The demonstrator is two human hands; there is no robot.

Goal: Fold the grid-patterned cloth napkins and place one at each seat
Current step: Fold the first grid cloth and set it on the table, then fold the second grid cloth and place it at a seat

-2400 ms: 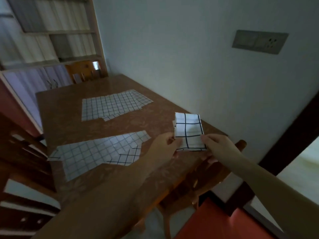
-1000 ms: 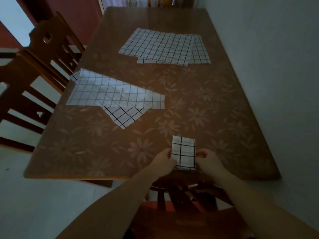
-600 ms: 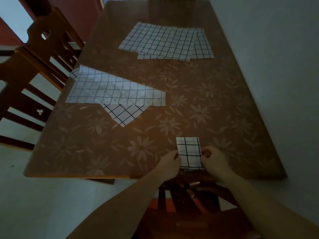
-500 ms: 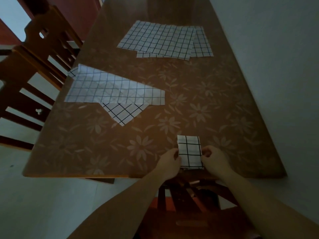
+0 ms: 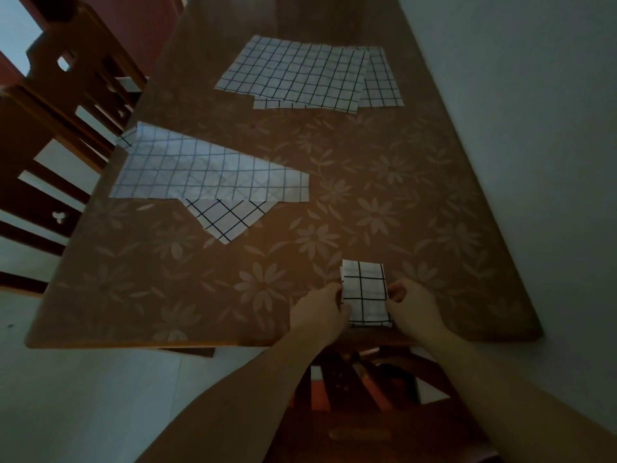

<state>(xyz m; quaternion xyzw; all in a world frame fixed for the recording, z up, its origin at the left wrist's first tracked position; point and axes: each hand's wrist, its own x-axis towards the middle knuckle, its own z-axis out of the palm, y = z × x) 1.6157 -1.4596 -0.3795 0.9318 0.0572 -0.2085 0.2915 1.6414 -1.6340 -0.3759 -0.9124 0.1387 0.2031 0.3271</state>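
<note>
Head view: folded napkin (image 5: 364, 292) lay at the worktop's (image 5: 434, 195) near edge. Left hand (image 5: 320, 315) and right hand (image 5: 414, 305) each had a narrow grip pinching its sides.

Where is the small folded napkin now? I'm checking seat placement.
Head view: the folded napkin lies at the table's near edge, between the left hand and right hand.

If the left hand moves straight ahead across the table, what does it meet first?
Probably the corner of the near unfolded napkin; the left hand, at the folded napkin, has only bare table before that.
</note>
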